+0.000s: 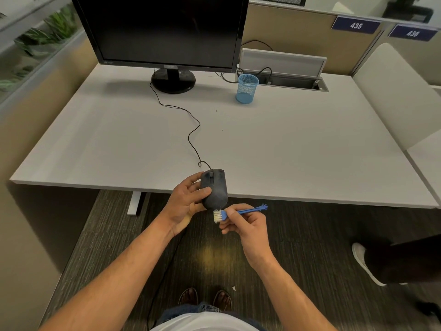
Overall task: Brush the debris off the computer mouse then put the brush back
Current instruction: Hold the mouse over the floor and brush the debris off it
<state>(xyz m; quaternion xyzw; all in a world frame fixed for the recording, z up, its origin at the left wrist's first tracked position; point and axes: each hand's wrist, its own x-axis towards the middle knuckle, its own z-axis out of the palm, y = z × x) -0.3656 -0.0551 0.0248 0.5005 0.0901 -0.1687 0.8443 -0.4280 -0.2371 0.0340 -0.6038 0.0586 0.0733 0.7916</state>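
Grey-brown carpet point(298, 247) underfoot, with two sandalled feet point(205, 299) and a white scrap point(233, 287) lying near them.
Right hand point(248, 225): held off the near edge of the desk, fingers curled and pinched on the handle of the brush.
Brush point(238, 212): blue plastic, pale bristles pointing left and touching the near end of the computer mouse; handle tip shaped as a tiny hand, pointing right.
Left hand point(186, 201): gripped the computer mouse from its left side, thumb laid over the top, fingers wrapped beneath.
Computer mouse point(214, 187): black, wired, held up at the near desk edge, wheel end turned away from the person.
Cable point(188, 125): black, trailed in loops across the white desk point(310, 151) toward the monitor.
Specks of debris point(219, 112): scattered mid-desk.
Pen cup point(247, 88): blue mesh, upright, just right of the monitor stand.
Monitor point(164, 29): black, screen dark, on a round base.
Cable tray point(286, 72): lid raised, behind the pen cup.
Partition signs point(356, 25): blue, numbered 435 and, less legibly, 436.
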